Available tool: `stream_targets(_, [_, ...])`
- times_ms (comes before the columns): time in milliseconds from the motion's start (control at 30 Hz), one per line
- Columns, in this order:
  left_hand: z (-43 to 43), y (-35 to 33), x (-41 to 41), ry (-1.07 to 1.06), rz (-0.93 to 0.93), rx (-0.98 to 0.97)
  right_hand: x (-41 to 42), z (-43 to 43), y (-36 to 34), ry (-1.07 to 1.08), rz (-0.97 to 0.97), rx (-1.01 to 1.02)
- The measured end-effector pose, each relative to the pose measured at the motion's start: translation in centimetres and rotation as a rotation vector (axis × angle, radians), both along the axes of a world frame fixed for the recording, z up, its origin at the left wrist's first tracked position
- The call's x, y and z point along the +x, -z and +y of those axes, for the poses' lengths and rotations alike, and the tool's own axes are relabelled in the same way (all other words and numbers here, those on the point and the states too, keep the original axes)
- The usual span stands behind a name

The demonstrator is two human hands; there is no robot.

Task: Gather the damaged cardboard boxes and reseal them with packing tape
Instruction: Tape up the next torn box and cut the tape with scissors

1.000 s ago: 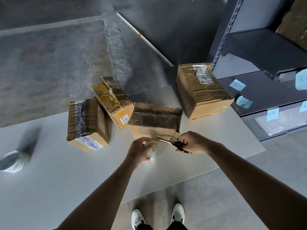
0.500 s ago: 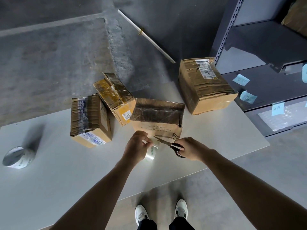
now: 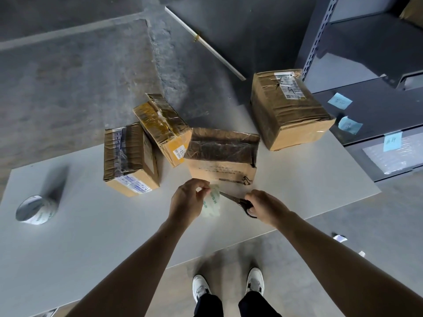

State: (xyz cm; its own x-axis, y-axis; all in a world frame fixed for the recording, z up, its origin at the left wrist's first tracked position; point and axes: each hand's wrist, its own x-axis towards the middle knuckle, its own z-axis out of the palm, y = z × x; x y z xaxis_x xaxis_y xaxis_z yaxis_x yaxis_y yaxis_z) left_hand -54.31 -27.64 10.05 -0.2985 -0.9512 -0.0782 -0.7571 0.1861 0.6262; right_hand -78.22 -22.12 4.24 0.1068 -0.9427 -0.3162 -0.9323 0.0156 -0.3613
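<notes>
Your left grip has come up and in toward the middle box over the last second. It now pinches the clear tape between thumb and fingertips, just in front of that box's near face. Your right grip is clenched round the handles of the scissors and has slid them leftward. The tip, short of the tape a second ago, now meets it right beside your left fingers. The blades look nearly together, but I cannot tell whether the tape is cut through; it is clear and blurred there.

I read this as the cut that frees the strip for the middle box. If it has parted, press the loose end onto the near face, and that box should be sealed.

The other boxes have not moved. The left box and the yellow box stand touching, just left of the middle one, and the big box stands near on the right. A spare roll lies well apart at the left end of the desk.
</notes>
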Motion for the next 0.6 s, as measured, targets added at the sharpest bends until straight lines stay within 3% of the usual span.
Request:
stream_targets(167, [0.4,-0.1,-0.6,-0.054,0.0,0.043,0.6,0.1,-0.5,0.055,-0.05,-0.037])
stream_targets(300, [0.7,-0.3,-0.8,-0.035,-0.007,-0.035,2.9,-0.3,-3.0,0.234,-0.395,-0.138])
stream_targets(400, [0.8,-0.9,-1.2,0.002,-0.034,-0.112,4.9,-0.1,-5.3,0.335,-0.673,-0.078])
stream_targets(600, [1.3,-1.9,-1.5,0.086,-0.102,-0.234,7.0,-0.1,-7.8,0.536,-0.9,0.08])
